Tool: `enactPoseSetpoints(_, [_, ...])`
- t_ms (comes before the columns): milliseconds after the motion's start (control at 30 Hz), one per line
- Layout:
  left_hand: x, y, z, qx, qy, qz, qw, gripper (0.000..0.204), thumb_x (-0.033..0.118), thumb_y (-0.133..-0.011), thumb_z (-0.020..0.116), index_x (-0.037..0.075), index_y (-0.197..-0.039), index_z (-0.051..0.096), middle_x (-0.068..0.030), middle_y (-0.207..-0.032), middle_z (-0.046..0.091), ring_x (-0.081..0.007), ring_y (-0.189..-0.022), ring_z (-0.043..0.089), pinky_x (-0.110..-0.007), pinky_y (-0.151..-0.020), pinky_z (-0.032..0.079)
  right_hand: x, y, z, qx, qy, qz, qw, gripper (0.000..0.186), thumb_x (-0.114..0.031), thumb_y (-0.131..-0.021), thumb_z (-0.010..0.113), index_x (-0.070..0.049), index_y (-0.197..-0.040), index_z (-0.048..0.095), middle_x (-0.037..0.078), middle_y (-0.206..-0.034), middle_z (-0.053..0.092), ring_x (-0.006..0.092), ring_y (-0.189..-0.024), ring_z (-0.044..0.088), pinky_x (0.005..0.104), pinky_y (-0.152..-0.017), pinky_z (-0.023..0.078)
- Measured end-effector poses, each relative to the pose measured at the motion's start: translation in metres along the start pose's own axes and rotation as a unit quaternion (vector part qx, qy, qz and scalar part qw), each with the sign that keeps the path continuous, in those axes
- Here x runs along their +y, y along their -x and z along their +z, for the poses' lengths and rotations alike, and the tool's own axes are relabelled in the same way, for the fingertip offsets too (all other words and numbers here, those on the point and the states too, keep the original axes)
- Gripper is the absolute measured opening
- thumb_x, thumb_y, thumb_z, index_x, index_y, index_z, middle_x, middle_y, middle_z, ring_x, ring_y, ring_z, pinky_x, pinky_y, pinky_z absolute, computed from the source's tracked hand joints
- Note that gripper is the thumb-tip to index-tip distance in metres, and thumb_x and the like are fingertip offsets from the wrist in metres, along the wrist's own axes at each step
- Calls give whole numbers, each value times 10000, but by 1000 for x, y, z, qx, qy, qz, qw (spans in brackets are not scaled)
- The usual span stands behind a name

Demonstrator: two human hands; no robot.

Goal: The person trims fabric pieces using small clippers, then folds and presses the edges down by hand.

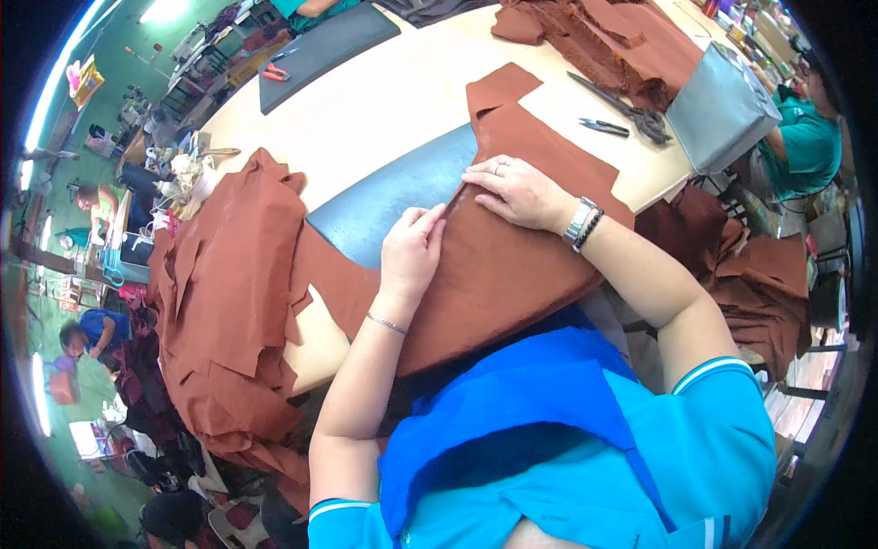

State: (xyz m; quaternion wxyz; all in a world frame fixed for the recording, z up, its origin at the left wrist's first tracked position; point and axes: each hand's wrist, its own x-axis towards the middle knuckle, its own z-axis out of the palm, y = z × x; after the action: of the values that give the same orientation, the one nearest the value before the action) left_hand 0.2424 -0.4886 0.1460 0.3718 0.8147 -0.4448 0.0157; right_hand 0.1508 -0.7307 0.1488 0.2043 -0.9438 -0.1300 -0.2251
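Note:
A reddish-brown leather-like piece lies in front of me, partly over a dark smooth board. My left hand is closed, with thumb and forefinger pinching the piece's edge where it looks folded over. Just to the right, my right hand presses the same edge with its fingers held together, and part of its grip is hidden. Between the two hands a short stretch of the folded edge shows. More of the brown material runs down to the left of my left wrist.
A tall stack of brown pieces hangs over the table's left side. Large shears and small snips lie far right, beside a grey metal box. Red-handled pliers rest on a black pad. Other people work around.

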Motion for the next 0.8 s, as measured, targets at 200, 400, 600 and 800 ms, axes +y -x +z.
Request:
enactPoseSetpoints(200, [6, 10, -4, 14, -75, 18, 997, 196, 115, -984, 699, 117, -1158, 787, -123, -992, 689, -284, -819, 708, -368, -728, 580, 8, 7, 2, -8, 62, -36, 997, 326, -229, -1000, 653, -55, -1273, 688, 137, -1288, 691, 305, -1205, 636, 415, -1059, 507])
enactPoseSetpoints(400, [-1, 14, -2, 40, -101, 43, 993, 196, 112, -984, 691, 106, -1157, 782, -125, -999, 670, -302, -789, 692, -393, -714, 577, -48, 1, -7, -187, 143, 49, 971, 925, -899, -828, 526, -329, -1556, 501, 322, -1588, 388, 511, -1488, 356, 808, -1073, 335])
enactPoseSetpoints(600, [11, 15, -5, 27, -101, 30, 994, 200, 112, -982, 687, 87, -1159, 777, -123, -1004, 674, -307, -822, 698, -397, -734, 578, -20, 8, -14, -109, 260, 174, 943, 822, -799, -924, 507, -225, -1511, 549, 210, -1592, 451, 430, -1511, 373, 795, -1139, 236])
enactPoseSetpoints(800, [2, 20, -17, 8, -51, -1, 999, 193, 122, -969, 707, 77, -1140, 783, -117, -993, 703, -301, -827, 706, -385, -749, 574, -60, 1, 18, -81, 73, -25, 994, 659, -580, -963, 649, -91, -1402, 605, 150, -1408, 587, 329, -1337, 552, 489, -1105, 441])
